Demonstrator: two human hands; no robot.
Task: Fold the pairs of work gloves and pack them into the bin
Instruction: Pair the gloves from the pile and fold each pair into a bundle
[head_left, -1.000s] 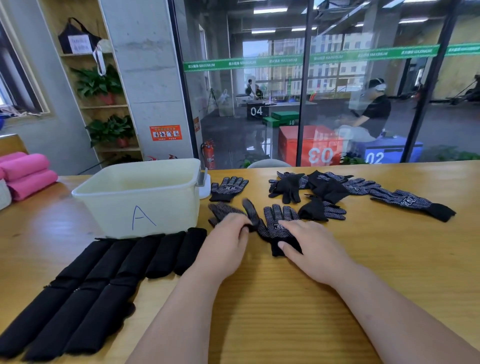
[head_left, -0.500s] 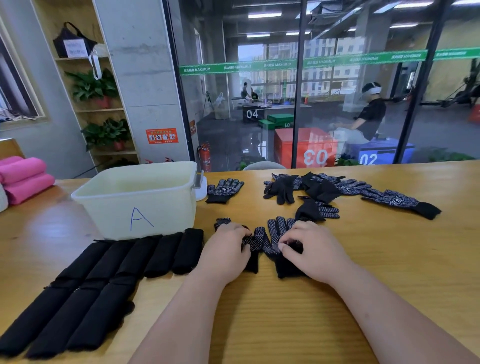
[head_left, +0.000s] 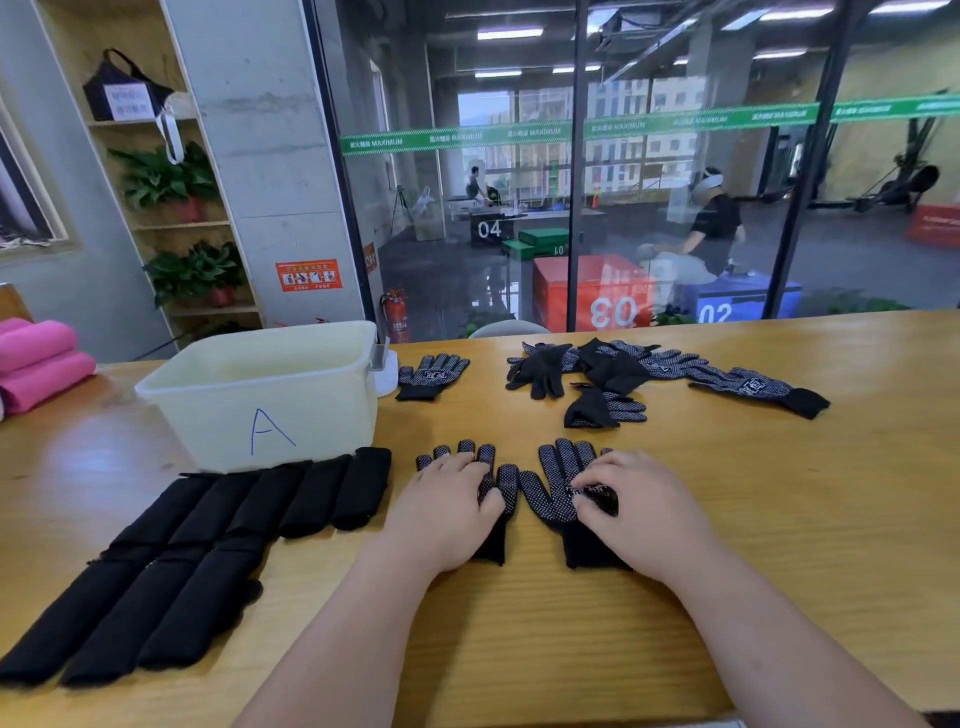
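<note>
Black dotted left glove (head_left: 506, 486) under flat left fingers (head_left: 457, 466), right glove (head_left: 550, 488) pinched by curled right fingers (head_left: 610, 463).

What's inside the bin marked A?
Of the bin, only the pale far inner wall shows, with nothing visible against it. The near wall hides the floor, so anything lying low cannot be ruled out.
</note>
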